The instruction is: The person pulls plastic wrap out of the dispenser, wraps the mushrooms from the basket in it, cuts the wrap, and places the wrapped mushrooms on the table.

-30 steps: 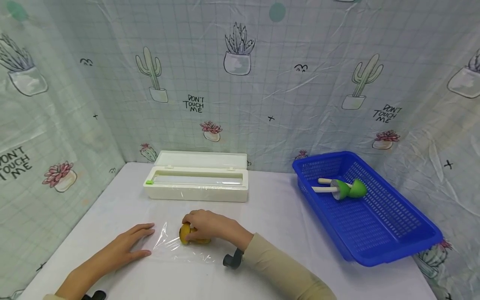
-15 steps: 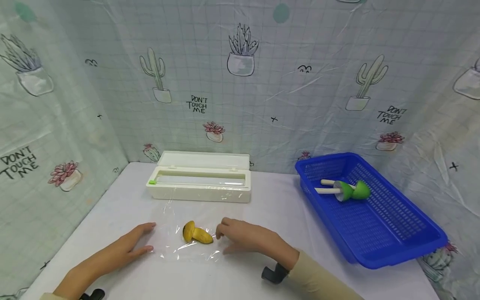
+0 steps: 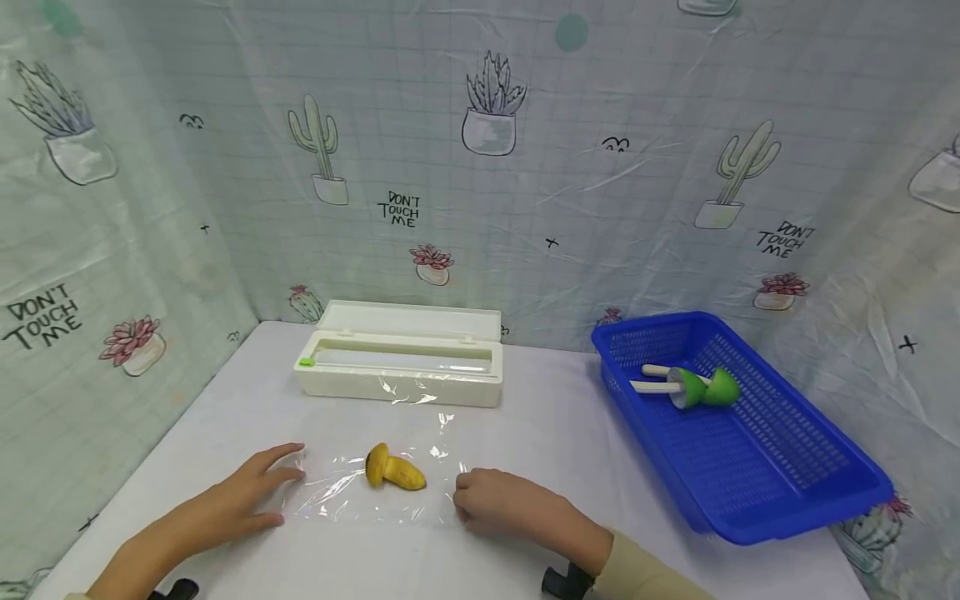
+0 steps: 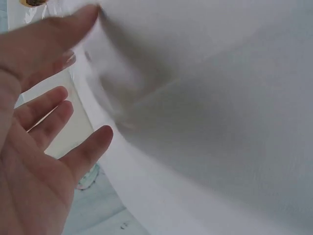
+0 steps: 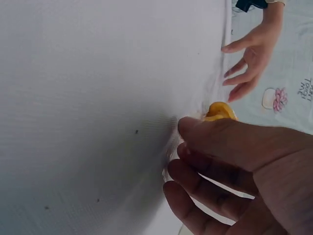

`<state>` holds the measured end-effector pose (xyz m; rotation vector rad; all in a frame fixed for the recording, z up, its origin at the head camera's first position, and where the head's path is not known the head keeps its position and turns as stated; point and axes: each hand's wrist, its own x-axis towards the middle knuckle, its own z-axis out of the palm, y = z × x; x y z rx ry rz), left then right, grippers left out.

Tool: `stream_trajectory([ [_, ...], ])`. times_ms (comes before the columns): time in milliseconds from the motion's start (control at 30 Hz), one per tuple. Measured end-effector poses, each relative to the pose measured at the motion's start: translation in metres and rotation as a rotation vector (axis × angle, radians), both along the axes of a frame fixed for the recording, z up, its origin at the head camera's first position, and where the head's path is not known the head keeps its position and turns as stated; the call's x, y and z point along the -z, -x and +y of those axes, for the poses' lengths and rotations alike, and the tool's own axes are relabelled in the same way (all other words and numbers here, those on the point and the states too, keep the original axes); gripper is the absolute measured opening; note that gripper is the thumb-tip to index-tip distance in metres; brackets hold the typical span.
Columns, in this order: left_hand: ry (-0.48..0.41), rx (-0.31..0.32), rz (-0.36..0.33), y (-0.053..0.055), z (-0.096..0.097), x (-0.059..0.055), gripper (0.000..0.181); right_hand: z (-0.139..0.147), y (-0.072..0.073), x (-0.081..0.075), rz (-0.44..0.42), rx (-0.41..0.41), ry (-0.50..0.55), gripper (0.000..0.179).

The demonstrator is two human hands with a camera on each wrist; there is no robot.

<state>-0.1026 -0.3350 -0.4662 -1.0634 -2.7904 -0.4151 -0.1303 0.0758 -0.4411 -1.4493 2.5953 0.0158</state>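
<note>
A yellow mushroom [image 3: 393,468] with a dark-marked cap lies on a sheet of clear plastic wrap [image 3: 352,500] in the middle of the table. At the left edge of the wrap is my left hand [image 3: 243,496], its fingers spread and the thumb apart. My right hand [image 3: 517,508], fingers bent, pinches the wrap's right edge between thumb and forefinger. In the right wrist view shiny film shows at those fingertips, with the mushroom [image 5: 220,110] partly hidden behind the hand. Behind the wrap stands a white cling film dispenser [image 3: 397,388], lid raised, roll inside.
A blue plastic basket [image 3: 757,521] stands on the right, holding green-capped toy mushrooms [image 3: 693,388] with white stems. The white tablecloth [image 3: 420,567] ends at a printed curtain [image 3: 570,167] behind and at the sides.
My right hand has let go of the yellow mushroom and moved right to the wrap's edge, its fingers now closed there. My left hand has moved slightly left and its fingers have shifted.
</note>
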Motion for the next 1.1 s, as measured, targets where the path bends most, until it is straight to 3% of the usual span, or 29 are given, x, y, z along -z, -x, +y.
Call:
stream_trajectory([
  [133, 0.047, -0.064, 0.119, -0.003, 0.009, -0.012, 0.043, 0.002, -0.001, -0.008, 0.0, -0.017, 0.059, 0.007],
  [233, 0.053, -0.093, 0.143, -0.004, 0.016, -0.022, 0.035, 0.005, 0.001, -0.019, -0.028, -0.008, 0.119, 0.007],
  [467, -0.014, -0.19, -0.002, -0.004, 0.028, -0.038, 0.015, 0.016, 0.014, -0.036, -0.1, 0.053, 0.269, 0.006],
  [600, -0.098, -0.261, -0.077, 0.001, 0.034, -0.043, 0.019, 0.021, 0.023, -0.041, -0.157, 0.098, 0.354, 0.006],
  [767, -0.152, -0.335, -0.158, 0.015, 0.039, -0.046, 0.026, 0.02, 0.04, -0.044, -0.176, 0.165, 0.407, 0.004],
  [900, -0.197, -0.358, -0.199, 0.03, 0.042, -0.046, 0.028, 0.015, 0.057, -0.045, -0.172, 0.23, 0.449, 0.005],
  [1100, -0.263, -0.384, -0.247, 0.056, 0.047, -0.043, 0.03, 0.013, 0.076, -0.04, -0.158, 0.39, 0.53, 0.004],
])
